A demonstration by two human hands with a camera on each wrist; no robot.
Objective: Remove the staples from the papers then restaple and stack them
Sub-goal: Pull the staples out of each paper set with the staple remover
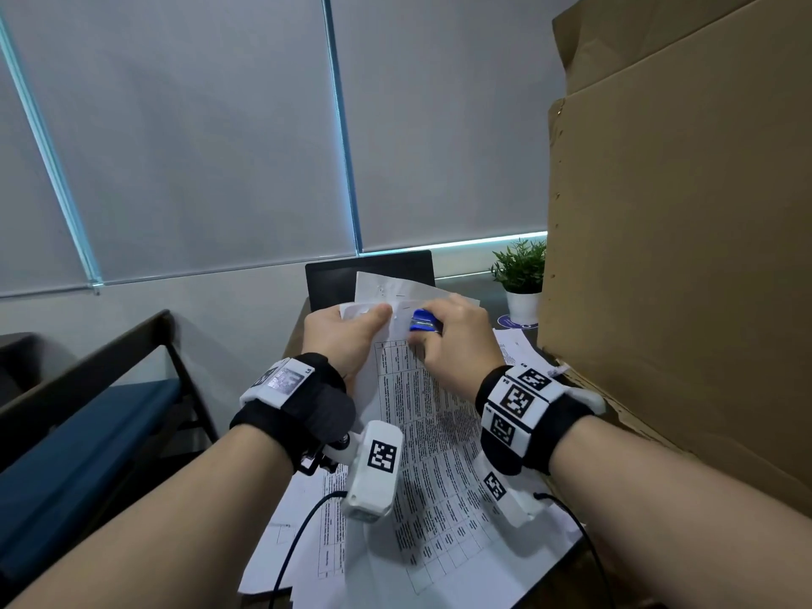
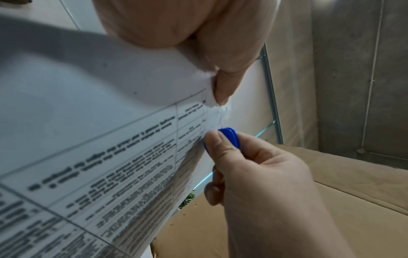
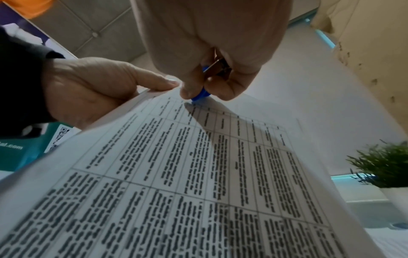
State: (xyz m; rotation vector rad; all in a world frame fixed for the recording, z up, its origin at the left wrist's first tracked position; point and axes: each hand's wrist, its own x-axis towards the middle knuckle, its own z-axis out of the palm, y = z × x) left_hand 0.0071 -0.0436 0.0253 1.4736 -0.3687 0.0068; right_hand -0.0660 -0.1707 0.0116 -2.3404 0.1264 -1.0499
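A stapled set of printed table sheets [image 1: 435,437] is raised above the desk, its top corner folded back. My left hand [image 1: 351,331] pinches that corner [image 2: 212,90] between thumb and fingers. My right hand [image 1: 457,340] grips a blue staple remover [image 1: 424,323] and holds its tip against the paper just right of the left thumb. From the left wrist the remover [image 2: 230,137] shows at the sheet's torn-looking corner; from the right wrist its blue tip [image 3: 199,95] touches the top edge of the sheets [image 3: 198,174]. The staple itself is not clearly visible.
More printed sheets [image 1: 520,351] lie on the desk to the right, others [image 1: 299,534] under my forearms. A large cardboard box [image 1: 685,257] walls off the right side. A small potted plant [image 1: 523,279] and a dark screen [image 1: 334,283] stand behind. A chair [image 1: 88,432] sits left.
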